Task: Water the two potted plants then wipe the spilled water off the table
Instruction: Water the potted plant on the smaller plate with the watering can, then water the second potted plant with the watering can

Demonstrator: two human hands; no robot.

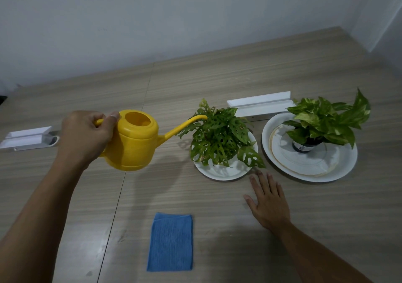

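My left hand [86,135] grips the handle of a yellow watering can [134,143] held above the table, its thin spout tip reaching the top leaves of the holey-leaf plant [219,136]. That plant stands on a small white plate [224,171]. To the right, a second plant with variegated leaves [326,119] sits in a dark pot on stacked white plates [309,167]. My right hand [266,202] lies flat on the table, fingers apart, just in front of the small plate. A folded blue cloth [170,242] lies near the front edge.
A white open box [258,106] lies behind the two plants. Another white box [28,138] sits at the far left. The wooden table [217,78] runs back to a pale wall.
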